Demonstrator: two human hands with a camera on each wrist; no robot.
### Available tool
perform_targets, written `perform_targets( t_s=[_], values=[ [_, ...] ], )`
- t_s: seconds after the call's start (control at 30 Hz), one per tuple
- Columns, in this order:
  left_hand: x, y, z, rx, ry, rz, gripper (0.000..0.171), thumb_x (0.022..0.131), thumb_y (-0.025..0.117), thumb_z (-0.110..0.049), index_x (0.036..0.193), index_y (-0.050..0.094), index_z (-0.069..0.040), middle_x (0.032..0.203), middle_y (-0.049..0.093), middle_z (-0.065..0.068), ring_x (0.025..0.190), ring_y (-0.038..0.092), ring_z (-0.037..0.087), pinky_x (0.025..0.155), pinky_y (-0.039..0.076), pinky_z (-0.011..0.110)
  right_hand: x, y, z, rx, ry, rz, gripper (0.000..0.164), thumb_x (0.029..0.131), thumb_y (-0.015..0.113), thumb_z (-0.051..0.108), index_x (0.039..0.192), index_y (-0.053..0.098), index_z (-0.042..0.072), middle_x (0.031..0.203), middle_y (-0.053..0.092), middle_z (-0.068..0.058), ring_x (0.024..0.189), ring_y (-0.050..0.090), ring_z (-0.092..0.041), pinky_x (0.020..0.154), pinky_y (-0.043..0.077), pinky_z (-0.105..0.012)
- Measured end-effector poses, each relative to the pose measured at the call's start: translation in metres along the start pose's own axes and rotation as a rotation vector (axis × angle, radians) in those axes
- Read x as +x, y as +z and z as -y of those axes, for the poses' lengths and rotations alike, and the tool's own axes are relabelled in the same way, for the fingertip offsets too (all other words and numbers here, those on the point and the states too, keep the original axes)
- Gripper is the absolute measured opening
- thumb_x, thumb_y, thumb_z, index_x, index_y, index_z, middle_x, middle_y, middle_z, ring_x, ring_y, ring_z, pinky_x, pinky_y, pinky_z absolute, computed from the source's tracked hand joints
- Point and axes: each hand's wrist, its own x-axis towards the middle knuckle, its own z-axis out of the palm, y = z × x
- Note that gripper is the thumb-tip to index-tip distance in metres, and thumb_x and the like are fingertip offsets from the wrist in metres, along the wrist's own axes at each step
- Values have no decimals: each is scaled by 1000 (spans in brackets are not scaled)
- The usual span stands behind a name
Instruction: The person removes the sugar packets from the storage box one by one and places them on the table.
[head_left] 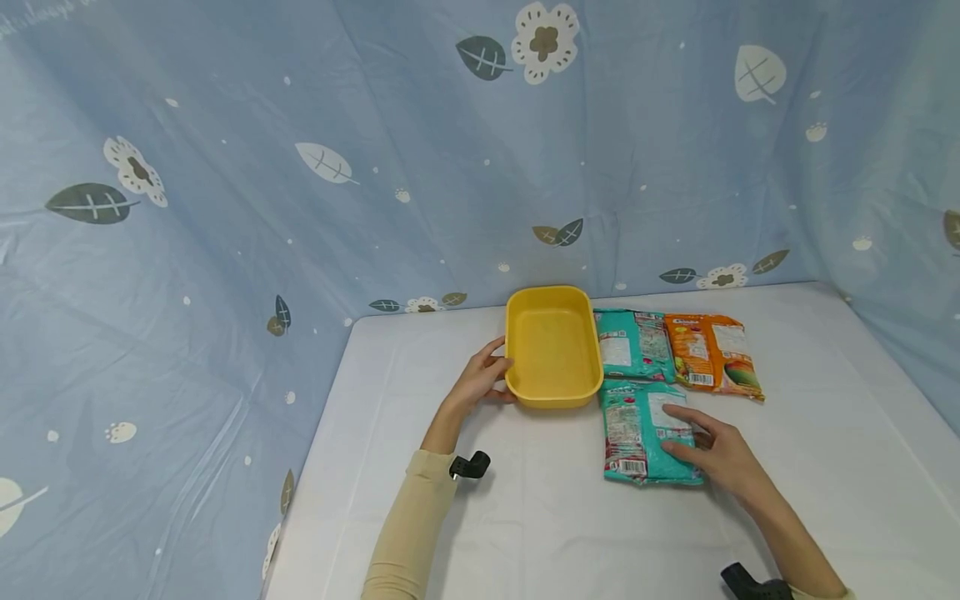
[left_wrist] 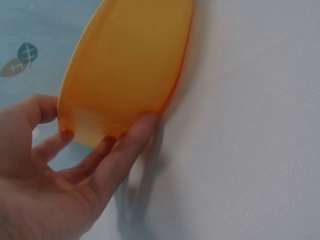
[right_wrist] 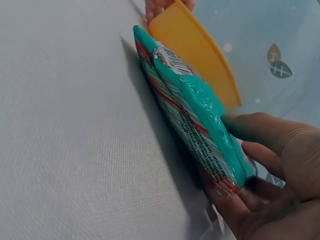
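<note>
A yellow plastic basin (head_left: 555,403) stands at the back of the table. My left hand (head_left: 480,379) grips it at its left side, and in the left wrist view the fingers (left_wrist: 142,130) lie against its end wall. To its right and in front lies a teal packet (head_left: 633,429) with printed labels. My right hand (head_left: 716,454) holds this packet by its right edge. In the right wrist view the thumb (right_wrist: 255,127) lies on one face of the teal packet (right_wrist: 192,120), with fingers on the other side; some fingers are partly hidden.
A second teal packet (head_left: 637,346) lies beside the basin's right wall. An orange packet (head_left: 712,354) lies right of that one. Under everything is a white cloth-covered table (head_left: 540,517). A blue patterned curtain (head_left: 450,167) hangs behind and at the sides.
</note>
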Motion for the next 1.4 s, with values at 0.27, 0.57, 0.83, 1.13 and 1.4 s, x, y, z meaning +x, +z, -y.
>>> perform_targets(
  t_s=[0.27, 0.57, 0.83, 1.13, 1.4],
  values=[
    [-2, 1, -1, 7, 8, -14, 56, 99, 56, -26, 151, 35, -31, 131, 56, 19, 105, 67, 28, 79, 62, 52, 4, 1, -2, -49, 3, -4, 67, 89, 71, 39, 144, 48, 10, 146, 45, -25, 130, 42, -45, 106, 45, -61],
    [-2, 2, 0, 16, -4, -23, 57, 99, 55, -26, 153, 34, -29, 131, 56, 18, 106, 67, 29, 78, 63, 51, 5, 3, -4, -58, -9, -11, 67, 88, 72, 37, 144, 47, 10, 145, 45, -26, 133, 40, -48, 106, 41, -67],
    [-3, 2, 1, 4, 10, -21, 57, 99, 57, -28, 151, 36, -31, 129, 57, 18, 101, 68, 24, 79, 62, 53, 6, 4, -7, -64, 2, -13, 68, 89, 71, 39, 145, 46, 10, 146, 45, -25, 135, 38, -49, 107, 40, -66],
    [-3, 1, 2, -6, 9, 9, 60, 100, 54, -24, 155, 29, -23, 135, 52, 25, 107, 67, 33, 85, 58, 60, 5, 2, -5, -74, 16, -1, 67, 89, 70, 41, 144, 47, 10, 147, 43, -26, 133, 40, -49, 107, 41, -66],
    [-4, 1, 1, -2, 12, 3, 58, 101, 52, -23, 155, 30, -25, 135, 51, 24, 101, 67, 26, 86, 57, 62, 5, 2, -3, -135, 22, 3, 66, 88, 69, 45, 142, 49, 12, 146, 44, -26, 119, 53, -50, 97, 51, -62]
  ],
)
